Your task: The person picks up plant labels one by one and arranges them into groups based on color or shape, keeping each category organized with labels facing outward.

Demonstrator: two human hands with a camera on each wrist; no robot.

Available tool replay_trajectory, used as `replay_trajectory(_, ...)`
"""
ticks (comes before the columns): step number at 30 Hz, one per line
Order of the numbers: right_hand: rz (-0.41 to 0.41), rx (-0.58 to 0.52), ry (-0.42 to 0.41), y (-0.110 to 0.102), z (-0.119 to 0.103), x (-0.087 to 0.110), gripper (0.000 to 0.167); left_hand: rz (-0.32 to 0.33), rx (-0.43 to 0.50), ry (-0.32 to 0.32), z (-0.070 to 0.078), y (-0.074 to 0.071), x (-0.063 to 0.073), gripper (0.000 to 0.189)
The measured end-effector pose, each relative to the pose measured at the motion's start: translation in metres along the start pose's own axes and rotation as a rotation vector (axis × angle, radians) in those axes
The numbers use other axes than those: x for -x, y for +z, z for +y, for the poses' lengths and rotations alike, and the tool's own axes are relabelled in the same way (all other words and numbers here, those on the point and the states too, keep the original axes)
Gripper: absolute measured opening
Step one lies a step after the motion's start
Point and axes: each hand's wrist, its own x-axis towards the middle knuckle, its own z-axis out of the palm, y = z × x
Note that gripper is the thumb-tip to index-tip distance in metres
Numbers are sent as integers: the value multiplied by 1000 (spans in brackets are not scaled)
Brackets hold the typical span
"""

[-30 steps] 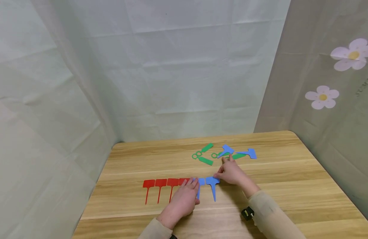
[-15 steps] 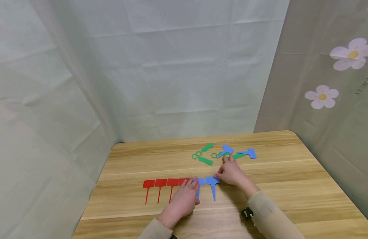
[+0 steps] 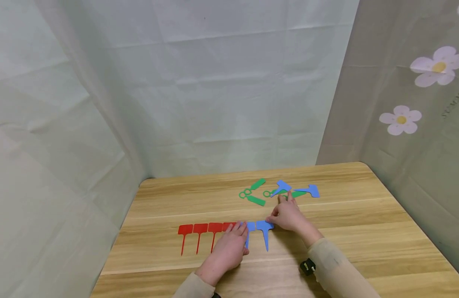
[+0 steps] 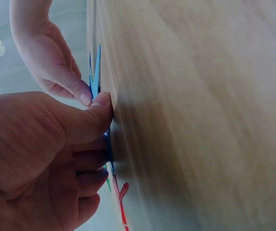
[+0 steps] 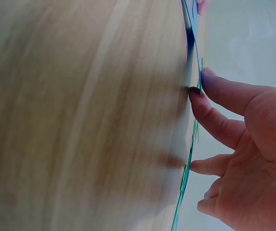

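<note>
In the head view my left hand (image 3: 230,245) rests with extended fingers across the join of the red and blue plant labels, partly covering a red T-shaped plant label (image 3: 228,226) and a blue one (image 3: 251,226). My right hand (image 3: 289,214) pinches the top right corner of another blue T-shaped plant label (image 3: 264,225) between thumb and index finger. That label lies beside the covered blue one, stem towards me. The right wrist view shows the thumb (image 5: 224,89) and index finger at the edge of the blue label (image 5: 197,53), its near end slightly raised.
More red plant labels (image 3: 200,228) continue the row leftwards. Beyond my right hand lie two loose blue plant labels (image 3: 313,191) and several green ring-ended tags (image 3: 256,200), some overlapping. The wooden table (image 3: 170,198) meets a pale cloth backdrop (image 3: 229,103) at its back.
</note>
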Motion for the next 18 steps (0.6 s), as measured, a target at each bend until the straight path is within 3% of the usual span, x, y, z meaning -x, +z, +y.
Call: replay_trajectory(18,-8,-4,23,-4,-5,3,26,9,8,-1,1,-1,1,65)
